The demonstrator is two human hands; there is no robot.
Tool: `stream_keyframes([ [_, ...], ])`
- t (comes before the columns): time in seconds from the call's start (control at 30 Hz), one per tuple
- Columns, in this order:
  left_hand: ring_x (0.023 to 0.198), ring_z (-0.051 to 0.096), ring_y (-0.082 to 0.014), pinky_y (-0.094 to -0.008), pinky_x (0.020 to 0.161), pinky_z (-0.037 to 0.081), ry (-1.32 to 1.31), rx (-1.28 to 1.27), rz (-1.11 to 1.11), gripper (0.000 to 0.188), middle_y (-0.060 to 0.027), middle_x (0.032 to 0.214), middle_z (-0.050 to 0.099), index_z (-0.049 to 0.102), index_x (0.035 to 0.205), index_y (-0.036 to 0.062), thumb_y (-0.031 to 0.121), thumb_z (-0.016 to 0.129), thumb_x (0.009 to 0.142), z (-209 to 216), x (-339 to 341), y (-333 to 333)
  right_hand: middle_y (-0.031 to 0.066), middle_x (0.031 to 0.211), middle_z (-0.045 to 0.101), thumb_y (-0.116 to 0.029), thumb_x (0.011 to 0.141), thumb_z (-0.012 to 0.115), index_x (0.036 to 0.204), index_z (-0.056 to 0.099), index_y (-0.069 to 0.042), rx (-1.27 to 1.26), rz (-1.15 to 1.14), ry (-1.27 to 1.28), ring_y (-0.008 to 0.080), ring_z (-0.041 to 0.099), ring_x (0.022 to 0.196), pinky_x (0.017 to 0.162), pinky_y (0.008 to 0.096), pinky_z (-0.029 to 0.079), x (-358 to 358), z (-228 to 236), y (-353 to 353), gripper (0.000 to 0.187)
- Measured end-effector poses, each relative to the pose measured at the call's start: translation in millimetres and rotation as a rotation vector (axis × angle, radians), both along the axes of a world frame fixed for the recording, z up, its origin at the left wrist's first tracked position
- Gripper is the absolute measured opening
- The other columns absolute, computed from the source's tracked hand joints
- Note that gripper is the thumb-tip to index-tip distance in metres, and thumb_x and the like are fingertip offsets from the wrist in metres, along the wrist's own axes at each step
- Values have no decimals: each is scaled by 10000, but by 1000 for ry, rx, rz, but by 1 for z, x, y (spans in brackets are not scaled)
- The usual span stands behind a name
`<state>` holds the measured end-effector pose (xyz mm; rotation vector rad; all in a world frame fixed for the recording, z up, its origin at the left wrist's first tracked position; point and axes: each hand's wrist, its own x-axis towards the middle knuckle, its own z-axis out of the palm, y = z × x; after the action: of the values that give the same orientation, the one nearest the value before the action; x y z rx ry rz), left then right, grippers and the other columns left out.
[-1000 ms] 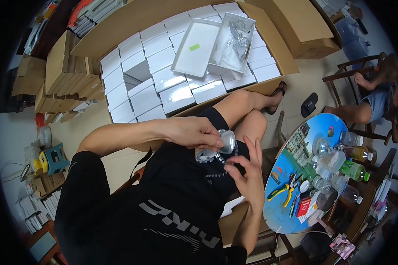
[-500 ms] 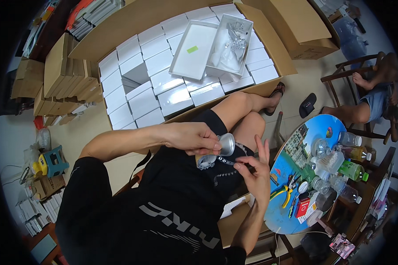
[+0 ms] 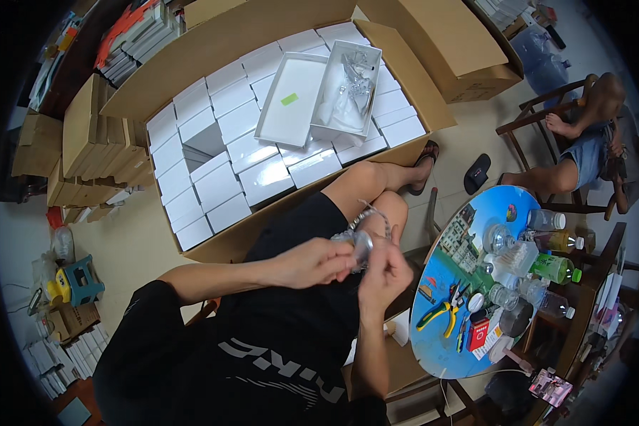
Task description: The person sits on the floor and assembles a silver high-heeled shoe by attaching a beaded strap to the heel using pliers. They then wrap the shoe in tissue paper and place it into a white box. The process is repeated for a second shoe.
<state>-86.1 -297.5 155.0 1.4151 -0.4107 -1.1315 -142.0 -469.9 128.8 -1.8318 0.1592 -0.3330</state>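
Above my lap, my left hand is closed around the near-left side of a silver, cup-shaped metal piece. My right hand meets it from the right, fingers pinched at its edge and slightly blurred. Just beyond the fingers, a beaded silver strand and some clear crinkled plastic stick out. How the strand joins the metal piece is hidden. Past my knees, an open white box holds clear-wrapped parts, and its lid with a green sticker lies beside it.
A large carton full of white boxes stands ahead. At right, a round blue table carries pliers, bottles and a red pack. Another person sits at far right near a slipper. Cartons are stacked at left.
My right hand has moved left and closed at the silver piece; its fingers were spread near the strand before. The strand now sticks out beyond the hands. The whole view has shifted slightly.
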Motion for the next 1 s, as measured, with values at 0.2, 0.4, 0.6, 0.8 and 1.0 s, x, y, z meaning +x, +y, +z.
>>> stream_keyframes([
  [0.2,869,630,-150,-291,825,504,-124,-215,-95,246,-86,928,677,622,1080,-27,184,501,1043,-31,-1,0,155,1241,652,-134,998,536,1277,592,61,113,-109,196,194,602,1149,1054,342,398,-2,15,-30,345],
  [0.4,1054,574,-103,-282,932,457,173,-170,-111,311,-51,1139,664,608,1258,-12,181,561,1019,-74,-9,24,79,1043,684,41,897,660,1310,587,14,308,127,520,119,638,962,841,232,493,-42,7,-52,421],
  [0.6,1028,523,-81,-267,925,434,184,61,9,373,-9,1095,619,569,1261,2,249,625,988,-106,-30,38,88,1007,707,57,909,645,1265,618,23,537,341,613,127,660,930,841,263,529,-44,-18,-40,359],
  [0.8,743,523,-70,-265,657,429,119,326,144,368,-3,795,622,697,956,9,374,648,947,-89,-24,27,47,826,697,-75,894,725,1005,678,12,602,337,690,76,634,733,618,213,496,-24,-47,-9,148],
  [1.0,687,485,-44,-243,603,387,59,172,422,314,35,739,586,690,898,15,318,635,959,-83,-25,40,63,832,717,-78,887,729,993,734,13,532,289,731,94,647,724,614,227,502,-38,-36,-32,140],
])
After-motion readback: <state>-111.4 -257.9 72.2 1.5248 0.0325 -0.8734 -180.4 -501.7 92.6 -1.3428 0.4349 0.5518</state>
